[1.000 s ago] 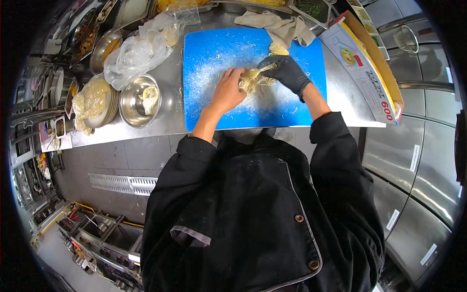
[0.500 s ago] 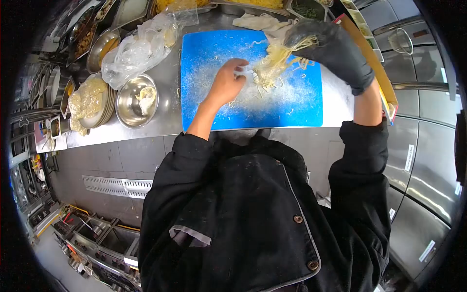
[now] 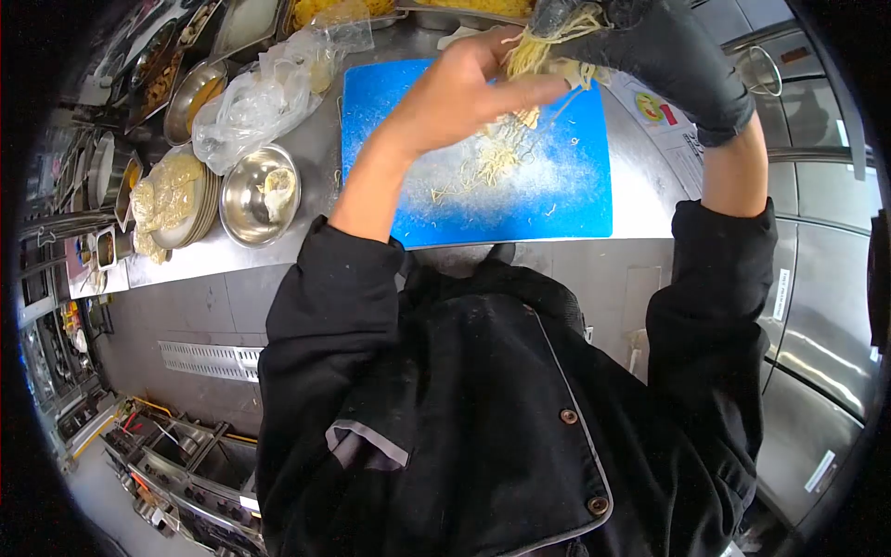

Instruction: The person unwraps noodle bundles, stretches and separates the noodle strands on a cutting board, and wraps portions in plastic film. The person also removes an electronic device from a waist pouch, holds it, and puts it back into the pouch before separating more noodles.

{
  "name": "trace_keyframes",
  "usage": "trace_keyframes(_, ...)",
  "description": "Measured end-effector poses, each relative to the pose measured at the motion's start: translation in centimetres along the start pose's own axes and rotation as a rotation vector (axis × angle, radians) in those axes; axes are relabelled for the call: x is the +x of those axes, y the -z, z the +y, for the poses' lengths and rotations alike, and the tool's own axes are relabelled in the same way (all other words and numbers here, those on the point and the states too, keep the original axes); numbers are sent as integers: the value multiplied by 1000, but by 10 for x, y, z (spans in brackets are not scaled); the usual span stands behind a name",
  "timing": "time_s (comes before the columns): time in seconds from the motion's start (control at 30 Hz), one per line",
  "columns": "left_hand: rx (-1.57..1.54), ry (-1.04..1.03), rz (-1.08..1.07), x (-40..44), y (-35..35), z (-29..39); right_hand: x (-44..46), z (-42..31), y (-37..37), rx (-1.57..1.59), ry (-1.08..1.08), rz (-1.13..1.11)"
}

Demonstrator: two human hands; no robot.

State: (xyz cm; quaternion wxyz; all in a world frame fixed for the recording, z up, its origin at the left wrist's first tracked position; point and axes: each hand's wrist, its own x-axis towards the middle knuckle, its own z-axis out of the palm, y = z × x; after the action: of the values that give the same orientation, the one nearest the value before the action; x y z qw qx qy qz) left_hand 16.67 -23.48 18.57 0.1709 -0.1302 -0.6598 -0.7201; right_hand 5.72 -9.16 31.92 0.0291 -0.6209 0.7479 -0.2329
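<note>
My right hand, in a black glove, is closed on a bunch of thin yellow noodles above the far edge of a blue cutting board. Strands hang from its fingers toward my bare left hand. That hand is raised over the board, its thumb and fingers apart around the hanging strands; no firm grip shows. More loose noodles lie on the board in a dusting of white flour. Part of the right hand's fingers is cut off at the top of the view.
Left of the board stand a steel bowl with a pale lump inside, a clear plastic bag and stacked plates under wrapped food. A printed sheet lies on the right. Food trays line the back.
Both hands have moved up and away from me, and the noodles are lifted with the right hand. My left hand has come over to the hanging strands. The printed sheet is now uncovered.
</note>
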Motion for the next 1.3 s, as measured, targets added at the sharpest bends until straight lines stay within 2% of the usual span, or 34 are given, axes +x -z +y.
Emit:
trace_keyframes(0.07, 193, 244, -189, 2, 19, -1, -10, 36, -13, 104, -32, -25)
trace_keyframes(0.1, 195, 244, -195, -1, 24, -2, -20, 58, -25, 209, -65, -51)
trace_keyframes(0.13, 144, 428, -271, -7, 28, -8, -31, 68, -39, 315, -100, -78)
trace_keyframes(0.2, 150, 718, -420, -19, 34, -31, -60, 70, -81, 373, -240, -51)
trace_keyframes(0.27, 190, 906, -526, -33, 41, -75, -100, 112, -146, 828, -435, -150)
trace_keyframes(0.3, 170, 992, -565, -41, 41, -90, -121, 124, -176, 875, -601, -201)
trace_keyframes(0.33, 174, 997, -575, -49, 42, -105, -141, 139, -200, 921, -767, -249)
trace_keyframes(0.37, 185, 1029, -590, -54, 41, -115, -152, 148, -207, 927, -771, -237)
trace_keyframes(0.43, 202, 1093, -620, -50, 33, -111, -161, 149, -206, 595, -760, -261)
trace_keyframes(0.47, 204, 1101, -629, -47, 31, -110, -165, 149, -206, 431, -750, -276)
trace_keyframes(0.5, 198, 1112, -616, -42, 30, -109, -168, 150, -207, 440, -755, -273)
trace_keyframes(0.57, 193, 1132, -593, -25, 29, -97, -160, 140, -197, 576, -705, 111)
trace_keyframes(0.63, 190, 1119, -599, -8, 24, -75, -131, 109, -178, 845, -534, 66)
trace_keyframes(0.67, 179, 1102, -593, 0, 21, -63, -117, 94, -172, 846, -534, 74)
trace_keyframes(0.73, 171, 1089, -579, 14, 19, -38, -97, 71, -163, 835, -300, -1)
trace_keyframes(0.8, 335, 864, -664, 26, 20, -11, -91, 74, -154, 849, -344, -47)
trace_keyframes(0.83, 342, 864, -656, 31, 22, 3, -87, 78, -149, 856, -388, -96)
trace_keyframes(0.9, 402, 730, -601, 39, 27, 29, -76, 86, -135, 862, -418, -154)
trace_keyframes(1.0, 484, 714, -606, 52, 30, 55, -70, 91, -113, 446, -333, -263)
trace_keyframes(1.03, 529, 698, -607, 58, 32, 64, -64, 88, -107, 446, -322, -259)
trace_keyframes(1.13, 572, 704, -597, 69, 28, 84, -52, 70, -95, 942, -27, 142)
trace_keyframes(1.3, 682, 694, -607, 77, 34, 99, -32, 75, -105, 787, -203, -11)
